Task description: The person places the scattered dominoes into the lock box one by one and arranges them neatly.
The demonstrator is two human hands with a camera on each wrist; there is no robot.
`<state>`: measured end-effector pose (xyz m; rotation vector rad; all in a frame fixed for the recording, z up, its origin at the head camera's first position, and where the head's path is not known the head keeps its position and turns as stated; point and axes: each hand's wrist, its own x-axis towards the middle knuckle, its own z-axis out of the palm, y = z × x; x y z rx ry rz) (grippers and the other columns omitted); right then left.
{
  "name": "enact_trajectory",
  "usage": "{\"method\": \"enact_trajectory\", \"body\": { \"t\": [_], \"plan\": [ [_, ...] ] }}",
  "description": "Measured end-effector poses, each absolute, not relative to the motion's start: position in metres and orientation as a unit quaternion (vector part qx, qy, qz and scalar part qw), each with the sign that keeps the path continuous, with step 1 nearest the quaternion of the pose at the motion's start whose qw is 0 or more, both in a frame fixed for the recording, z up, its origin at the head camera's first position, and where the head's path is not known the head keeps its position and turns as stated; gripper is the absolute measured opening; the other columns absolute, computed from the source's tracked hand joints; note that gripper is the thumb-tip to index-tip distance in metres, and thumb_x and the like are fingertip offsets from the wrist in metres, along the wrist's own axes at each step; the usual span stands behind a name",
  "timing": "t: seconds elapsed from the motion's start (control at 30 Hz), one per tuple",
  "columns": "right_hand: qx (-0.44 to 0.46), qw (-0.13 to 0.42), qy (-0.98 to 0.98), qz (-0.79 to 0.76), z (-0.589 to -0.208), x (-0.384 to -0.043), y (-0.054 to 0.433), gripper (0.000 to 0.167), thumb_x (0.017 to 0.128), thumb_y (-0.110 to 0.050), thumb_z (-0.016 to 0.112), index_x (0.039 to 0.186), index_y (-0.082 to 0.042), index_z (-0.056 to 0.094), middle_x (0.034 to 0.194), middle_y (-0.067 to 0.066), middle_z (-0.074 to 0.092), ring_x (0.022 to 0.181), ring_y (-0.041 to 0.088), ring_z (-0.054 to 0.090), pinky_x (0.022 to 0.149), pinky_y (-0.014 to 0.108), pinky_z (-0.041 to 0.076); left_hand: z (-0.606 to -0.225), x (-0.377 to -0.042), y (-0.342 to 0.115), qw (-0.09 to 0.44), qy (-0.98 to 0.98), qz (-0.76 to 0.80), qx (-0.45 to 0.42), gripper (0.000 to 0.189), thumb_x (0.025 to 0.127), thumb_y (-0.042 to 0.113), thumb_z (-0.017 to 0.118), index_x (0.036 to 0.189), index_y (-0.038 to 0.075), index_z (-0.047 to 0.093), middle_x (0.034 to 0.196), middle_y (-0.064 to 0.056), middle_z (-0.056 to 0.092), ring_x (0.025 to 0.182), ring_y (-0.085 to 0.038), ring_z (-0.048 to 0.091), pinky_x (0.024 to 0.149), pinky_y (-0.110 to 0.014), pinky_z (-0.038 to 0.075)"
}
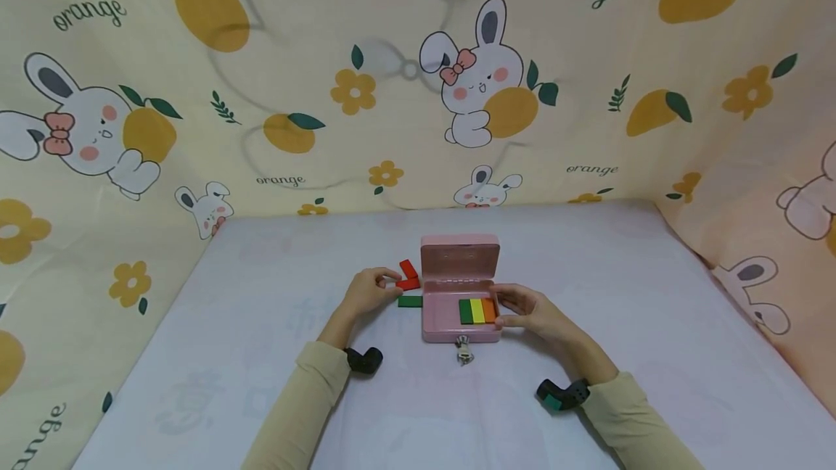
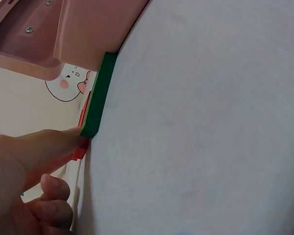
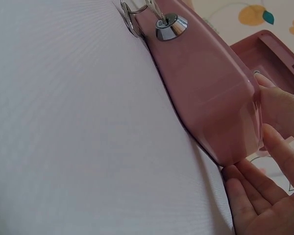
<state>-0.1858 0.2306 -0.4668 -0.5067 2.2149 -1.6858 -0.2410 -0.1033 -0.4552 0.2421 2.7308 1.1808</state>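
Observation:
A pink metal cash box stands on the table with its lid raised. Green, yellow and orange blocks lie side by side at the right in it. My left hand is left of the box, thumb and forefinger at the outer end of a red block, which they seem to pinch. Another red block lies behind it. Nearer me, a green block lies against the box's left side. My right hand grips the box's right wall, thumb at the rim, fingers outside.
Keys on a ring hang from the lock on the box's front. A white cloth covers the table. Behind it rises a patterned curtain. Both wrists wear black cameras.

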Motion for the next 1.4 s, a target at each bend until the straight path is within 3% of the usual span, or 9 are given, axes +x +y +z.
{"method": "enact_trajectory", "body": {
  "t": [0.13, 0.37, 0.47, 0.63, 0.73, 1.03, 1.27, 1.4],
  "plan": [
    [-0.175, 0.155, 0.777, -0.584, -0.466, -0.186, 0.231, 0.064, 0.085, -0.016, 0.072, 0.139, 0.003, 0.044, 0.150, 0.026, 0.037, 0.140, 0.046, 0.032, 0.104, 0.010, 0.038, -0.456, -0.242, -0.103, 0.082, 0.914, 0.388, 0.083, 0.020, 0.087, 0.016, 0.070, 0.105, 0.010, 0.072, 0.067, 0.001, 0.040, 0.068, -0.013, 0.039, 0.065, -0.025, 0.030],
    [-0.173, 0.157, 0.785, -0.574, -0.465, -0.185, 0.231, 0.061, 0.086, -0.015, 0.071, 0.138, 0.003, 0.044, 0.150, 0.027, 0.037, 0.140, 0.047, 0.033, 0.111, 0.039, 0.034, -0.455, -0.241, -0.113, 0.067, 0.907, 0.400, 0.111, 0.019, 0.087, 0.013, 0.067, 0.105, 0.009, 0.072, 0.066, 0.001, 0.041, 0.065, -0.014, 0.039, 0.062, -0.025, 0.030],
    [-0.180, 0.156, 0.782, -0.576, -0.466, -0.185, 0.231, 0.062, 0.086, -0.014, 0.071, 0.138, 0.003, 0.043, 0.150, 0.027, 0.037, 0.140, 0.047, 0.033, 0.111, 0.033, 0.037, -0.456, -0.241, -0.117, 0.070, 0.906, 0.403, 0.105, 0.020, 0.088, 0.012, 0.066, 0.107, 0.010, 0.072, 0.067, 0.000, 0.042, 0.065, -0.015, 0.040, 0.062, -0.025, 0.031],
    [-0.184, 0.153, 0.784, -0.573, -0.465, -0.184, 0.231, 0.062, 0.086, -0.016, 0.071, 0.138, 0.003, 0.044, 0.149, 0.027, 0.038, 0.139, 0.047, 0.033, 0.105, 0.013, 0.039, -0.456, -0.242, -0.118, 0.077, 0.912, 0.394, 0.078, 0.023, 0.088, 0.008, 0.064, 0.110, 0.008, 0.071, 0.068, -0.001, 0.043, 0.066, -0.014, 0.040, 0.062, -0.025, 0.031],
    [-0.185, 0.149, 0.789, -0.567, -0.464, -0.184, 0.230, 0.063, 0.086, -0.017, 0.071, 0.139, 0.003, 0.044, 0.148, 0.027, 0.039, 0.138, 0.045, 0.035, 0.103, 0.009, 0.038, -0.454, -0.242, -0.117, 0.068, 0.916, 0.388, 0.073, 0.024, 0.088, 0.007, 0.064, 0.112, 0.007, 0.070, 0.067, 0.000, 0.042, 0.064, -0.014, 0.039, 0.061, -0.024, 0.030],
    [-0.174, 0.152, 0.789, -0.570, -0.464, -0.183, 0.231, 0.062, 0.087, -0.016, 0.070, 0.139, 0.004, 0.043, 0.149, 0.028, 0.038, 0.139, 0.047, 0.034, 0.106, 0.015, 0.040, -0.455, -0.232, -0.105, 0.025, 0.913, 0.407, 0.019, 0.039, 0.084, 0.023, 0.072, 0.116, 0.002, 0.067, 0.065, 0.000, 0.041, 0.062, -0.013, 0.036, 0.058, -0.024, 0.029],
    [-0.168, 0.159, 0.786, -0.573, -0.465, -0.184, 0.230, 0.060, 0.087, -0.014, 0.069, 0.139, 0.002, 0.043, 0.151, 0.026, 0.037, 0.140, 0.046, 0.034, 0.112, 0.039, 0.034, -0.450, -0.221, -0.092, 0.030, 0.912, 0.405, -0.059, 0.050, 0.081, 0.035, 0.075, 0.121, 0.005, 0.065, 0.090, -0.012, 0.062, 0.081, -0.020, 0.052, 0.067, -0.028, 0.041],
    [-0.168, 0.158, 0.785, -0.575, -0.464, -0.184, 0.229, 0.062, 0.086, -0.015, 0.071, 0.139, 0.003, 0.044, 0.150, 0.026, 0.038, 0.140, 0.041, 0.037, 0.110, 0.024, 0.039, -0.450, -0.218, -0.087, 0.024, 0.912, 0.400, -0.087, 0.052, 0.080, 0.037, 0.076, 0.120, 0.006, 0.065, 0.108, -0.016, 0.067, 0.095, -0.025, 0.060, 0.079, -0.037, 0.050]
  ]
}}
